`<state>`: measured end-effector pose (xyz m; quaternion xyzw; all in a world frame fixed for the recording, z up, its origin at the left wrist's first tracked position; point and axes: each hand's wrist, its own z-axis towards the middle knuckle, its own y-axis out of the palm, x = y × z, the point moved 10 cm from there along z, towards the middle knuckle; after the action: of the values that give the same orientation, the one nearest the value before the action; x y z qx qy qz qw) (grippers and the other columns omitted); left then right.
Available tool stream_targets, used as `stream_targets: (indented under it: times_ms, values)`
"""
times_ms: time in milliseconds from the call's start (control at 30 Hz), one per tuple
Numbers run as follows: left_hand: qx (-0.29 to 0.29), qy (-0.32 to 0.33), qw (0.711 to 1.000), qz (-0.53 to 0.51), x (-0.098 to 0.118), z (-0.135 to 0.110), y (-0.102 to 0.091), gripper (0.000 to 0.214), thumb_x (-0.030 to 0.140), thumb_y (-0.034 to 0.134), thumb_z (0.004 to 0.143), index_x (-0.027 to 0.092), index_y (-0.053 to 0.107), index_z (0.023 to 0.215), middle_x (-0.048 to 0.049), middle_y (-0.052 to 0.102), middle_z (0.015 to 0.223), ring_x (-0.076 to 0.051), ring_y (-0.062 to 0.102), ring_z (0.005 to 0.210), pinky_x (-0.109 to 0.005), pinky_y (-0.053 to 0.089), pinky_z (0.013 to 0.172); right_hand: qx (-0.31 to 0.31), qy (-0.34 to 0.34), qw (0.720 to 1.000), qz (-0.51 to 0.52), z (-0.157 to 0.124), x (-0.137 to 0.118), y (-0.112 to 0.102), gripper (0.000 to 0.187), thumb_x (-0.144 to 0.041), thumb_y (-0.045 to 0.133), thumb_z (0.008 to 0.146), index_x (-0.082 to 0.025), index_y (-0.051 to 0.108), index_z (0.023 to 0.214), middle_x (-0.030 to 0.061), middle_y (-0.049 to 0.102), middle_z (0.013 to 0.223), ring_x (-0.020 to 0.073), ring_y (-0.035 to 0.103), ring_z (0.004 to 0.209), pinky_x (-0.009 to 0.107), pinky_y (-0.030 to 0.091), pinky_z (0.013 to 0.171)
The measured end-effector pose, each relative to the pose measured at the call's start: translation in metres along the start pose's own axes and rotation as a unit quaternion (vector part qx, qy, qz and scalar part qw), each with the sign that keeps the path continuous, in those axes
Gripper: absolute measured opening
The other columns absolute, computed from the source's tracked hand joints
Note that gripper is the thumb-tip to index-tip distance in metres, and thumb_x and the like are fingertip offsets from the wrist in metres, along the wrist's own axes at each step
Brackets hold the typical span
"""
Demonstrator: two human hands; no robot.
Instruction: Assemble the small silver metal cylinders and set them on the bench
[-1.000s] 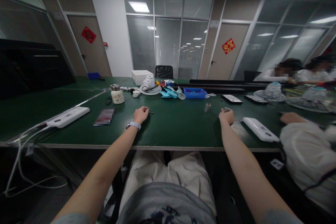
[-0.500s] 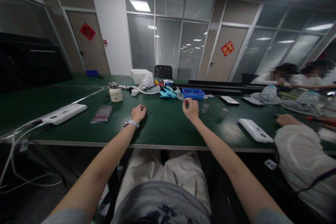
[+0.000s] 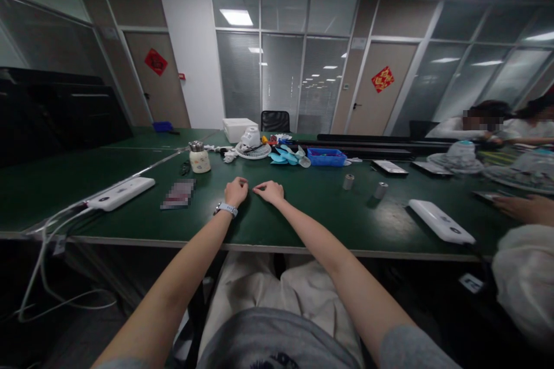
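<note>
My left hand (image 3: 236, 192), with a watch (image 3: 225, 208) on its wrist, rests on the green table (image 3: 303, 225). Its fingers curl in, thumb close to the forefinger; anything between them is too small to make out. Just to its right, my right hand (image 3: 270, 191) points leftward with thumb and forefinger pinched together near the tabletop. A tiny dark spot shows at those fingertips, too small to name. A narrow gap separates the two hands. Farther right stand two small silvery cylinders (image 3: 348, 181), apart from my hands.
A cream jar (image 3: 199, 159) stands left, beyond a blurred flat item (image 3: 178, 194). White power strips (image 3: 123, 193) lie at either side. Behind are a white fan part (image 3: 251, 144), blue fan blades (image 3: 289, 155) and a blue tray (image 3: 324, 157). A co-worker's hand (image 3: 526, 207) is at right.
My right hand has come left and down from beside the blue tray to near my left hand. The small dark thing seen on the table is now at the right fingertips. The view has shifted slightly.
</note>
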<state>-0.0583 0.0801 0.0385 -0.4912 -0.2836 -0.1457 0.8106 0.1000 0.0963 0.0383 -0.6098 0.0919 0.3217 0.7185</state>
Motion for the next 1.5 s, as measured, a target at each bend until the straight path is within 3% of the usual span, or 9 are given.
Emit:
stream_targets:
  times_ms: [100, 167, 267, 367, 500, 633, 733, 900, 1500]
  values:
    - [0.000, 0.014, 1.000, -0.004, 0.004, -0.001, -0.003, 0.031, 0.021, 0.042, 0.082, 0.023, 0.070, 0.095, -0.0052, 0.072, 0.092, -0.020, 0.064, 0.090, -0.028, 0.046, 0.080, 0.020, 0.003, 0.999, 0.042, -0.001, 0.007, -0.011, 0.034, -0.056, 0.059, 0.081, -0.031, 0.075, 0.097, 0.0034, 0.072, 0.092, 0.0232, 0.063, 0.087, 0.031, 0.043, 0.079]
    - [-0.006, 0.018, 1.000, -0.008, 0.005, -0.001, -0.003, 0.033, 0.016, 0.038, 0.081, 0.022, 0.070, 0.083, -0.0045, 0.072, 0.089, -0.019, 0.064, 0.088, -0.027, 0.046, 0.078, 0.061, -0.005, 0.996, 0.062, -0.005, 0.022, -0.041, 0.033, -0.052, 0.056, 0.084, -0.029, 0.074, 0.101, 0.0041, 0.070, 0.090, 0.0222, 0.063, 0.084, 0.030, 0.042, 0.076]
    - [-0.012, 0.015, 1.000, -0.005, 0.005, -0.001, -0.004, 0.031, 0.013, 0.039, 0.075, 0.022, 0.068, 0.072, -0.0034, 0.070, 0.079, -0.019, 0.064, 0.083, -0.026, 0.046, 0.075, 0.198, -0.019, 0.980, 0.029, -0.025, 0.063, -0.125, 0.032, -0.045, 0.050, 0.089, -0.026, 0.072, 0.103, 0.0074, 0.067, 0.096, 0.0229, 0.059, 0.090, 0.033, 0.039, 0.084]
    - [-0.014, 0.013, 1.000, 0.003, 0.005, -0.001, -0.003, 0.028, 0.013, 0.040, 0.071, 0.022, 0.066, 0.067, -0.0041, 0.069, 0.075, -0.020, 0.063, 0.082, -0.026, 0.045, 0.072, 0.364, 0.070, 0.927, -0.058, -0.070, 0.133, -0.217, 0.033, -0.036, 0.042, 0.092, -0.021, 0.068, 0.107, 0.0123, 0.063, 0.103, 0.0253, 0.054, 0.100, 0.040, 0.034, 0.091]
    - [-0.026, 0.005, 1.000, 0.006, 0.005, -0.003, -0.001, 0.026, 0.016, 0.041, 0.070, 0.022, 0.065, 0.065, -0.0053, 0.069, 0.076, -0.021, 0.062, 0.081, -0.027, 0.044, 0.070, 0.466, 0.229, 0.841, -0.150, -0.132, 0.220, -0.284, 0.032, -0.032, 0.043, 0.092, -0.017, 0.067, 0.107, 0.0170, 0.059, 0.110, 0.0296, 0.050, 0.107, 0.046, 0.033, 0.090]
    - [-0.029, 0.003, 1.000, 0.012, 0.007, -0.004, -0.002, 0.025, 0.016, 0.041, 0.069, 0.022, 0.066, 0.066, -0.0053, 0.069, 0.076, -0.021, 0.062, 0.080, -0.027, 0.043, 0.069, 0.443, 0.347, 0.811, -0.160, -0.161, 0.276, -0.292, 0.023, -0.029, 0.054, 0.087, -0.019, 0.071, 0.099, 0.0185, 0.057, 0.112, 0.0320, 0.050, 0.107, 0.047, 0.034, 0.089]
    - [-0.033, 0.004, 0.999, 0.014, 0.008, -0.005, -0.002, 0.026, 0.016, 0.041, 0.069, 0.022, 0.066, 0.067, -0.0052, 0.069, 0.075, -0.020, 0.062, 0.079, -0.027, 0.043, 0.068, 0.421, 0.384, 0.809, -0.144, -0.164, 0.293, -0.288, 0.021, -0.029, 0.057, 0.085, -0.020, 0.072, 0.097, 0.0184, 0.058, 0.111, 0.0320, 0.051, 0.106, 0.047, 0.035, 0.089]
    - [-0.034, 0.007, 0.999, 0.011, 0.008, -0.005, -0.002, 0.026, 0.016, 0.041, 0.069, 0.022, 0.067, 0.067, -0.0045, 0.069, 0.076, -0.020, 0.062, 0.079, -0.026, 0.044, 0.068, 0.449, 0.381, 0.797, -0.135, -0.168, 0.294, -0.292, 0.023, -0.025, 0.053, 0.087, -0.021, 0.071, 0.101, 0.0165, 0.060, 0.106, 0.0295, 0.054, 0.102, 0.045, 0.036, 0.087]
    - [-0.044, 0.009, 0.999, 0.009, 0.010, -0.006, -0.002, 0.027, 0.016, 0.041, 0.070, 0.021, 0.067, 0.068, -0.0059, 0.069, 0.078, -0.021, 0.062, 0.081, -0.027, 0.043, 0.068, 0.400, 0.409, 0.809, -0.136, -0.170, 0.294, -0.287, 0.026, -0.031, 0.052, 0.088, -0.025, 0.072, 0.104, 0.0167, 0.061, 0.109, 0.0307, 0.053, 0.106, 0.046, 0.039, 0.088]
